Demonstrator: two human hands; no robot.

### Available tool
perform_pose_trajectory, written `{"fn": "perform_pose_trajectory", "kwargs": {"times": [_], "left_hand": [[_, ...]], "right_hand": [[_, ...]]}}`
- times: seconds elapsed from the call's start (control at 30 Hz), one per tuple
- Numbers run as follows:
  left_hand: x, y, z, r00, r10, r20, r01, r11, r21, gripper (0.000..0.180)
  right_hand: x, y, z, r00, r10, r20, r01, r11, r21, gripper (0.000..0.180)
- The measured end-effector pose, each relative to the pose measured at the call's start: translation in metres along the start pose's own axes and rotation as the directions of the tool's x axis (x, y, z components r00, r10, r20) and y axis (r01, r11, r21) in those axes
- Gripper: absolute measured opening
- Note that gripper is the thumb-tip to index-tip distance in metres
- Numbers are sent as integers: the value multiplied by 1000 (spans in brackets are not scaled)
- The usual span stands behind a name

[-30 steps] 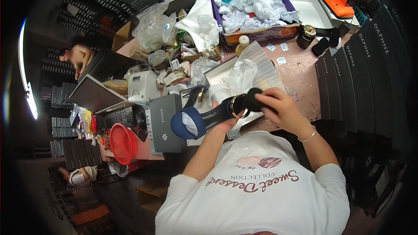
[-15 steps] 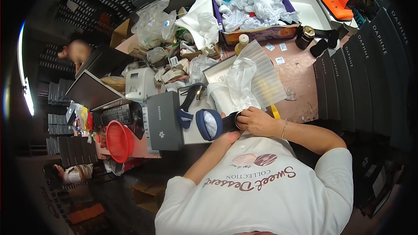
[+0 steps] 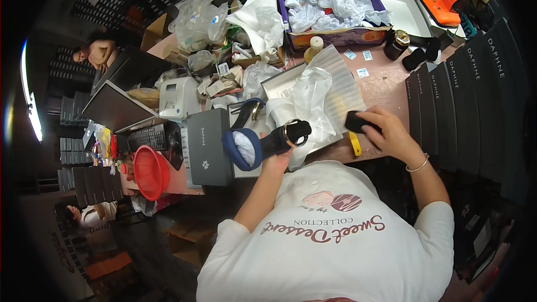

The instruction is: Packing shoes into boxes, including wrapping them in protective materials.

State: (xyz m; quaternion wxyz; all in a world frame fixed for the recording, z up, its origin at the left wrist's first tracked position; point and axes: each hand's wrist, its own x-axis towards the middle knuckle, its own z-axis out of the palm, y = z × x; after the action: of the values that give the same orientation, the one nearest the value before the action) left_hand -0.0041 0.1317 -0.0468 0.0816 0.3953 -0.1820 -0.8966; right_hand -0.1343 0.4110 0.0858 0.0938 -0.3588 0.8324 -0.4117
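Observation:
My left hand (image 3: 275, 162) is closed round a navy and black sandal (image 3: 273, 142), lifted above the table in front of me. Its wide blue strap is stuffed with white paper, and a gold ring sits at the black strap end. In my right hand (image 3: 390, 133), to the right, is a small black block (image 3: 354, 121), whose exact kind I cannot make out. A second sandal (image 3: 246, 116) lies partly hidden in the open shoebox behind the first. White tissue paper (image 3: 305, 98) spreads beyond my left hand, next to a translucent ribbed sheet (image 3: 342, 92).
A dark grey box (image 3: 208, 148) and a red basket (image 3: 151, 173) are at left, near a keyboard (image 3: 148, 137) and white label printer (image 3: 179, 98). A yellow-handled tool (image 3: 355, 144) lies by my right hand. Stacked shoeboxes (image 3: 464, 95) line the right; crumpled paper fills a purple box (image 3: 335, 36) behind.
My right hand has left the sandal and moved right, and now holds the black block. My left hand has raised and turned the sandal, its strap end now in plain sight.

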Motion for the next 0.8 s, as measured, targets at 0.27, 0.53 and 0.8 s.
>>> {"fn": "perform_pose_trajectory", "kwargs": {"times": [0.27,0.53,0.8], "left_hand": [[24,-11,-3,904,297,306,-365,910,195,43],[8,-8,42,803,532,269,-594,668,449,40],[37,2,25,811,66,581,-291,907,304,42]], "right_hand": [[28,-39,129,999,32,-36,-10,867,499,33],[58,-15,175,994,89,61,-107,884,455,18],[36,-62,123,978,-41,204,-131,638,759,27]]}}
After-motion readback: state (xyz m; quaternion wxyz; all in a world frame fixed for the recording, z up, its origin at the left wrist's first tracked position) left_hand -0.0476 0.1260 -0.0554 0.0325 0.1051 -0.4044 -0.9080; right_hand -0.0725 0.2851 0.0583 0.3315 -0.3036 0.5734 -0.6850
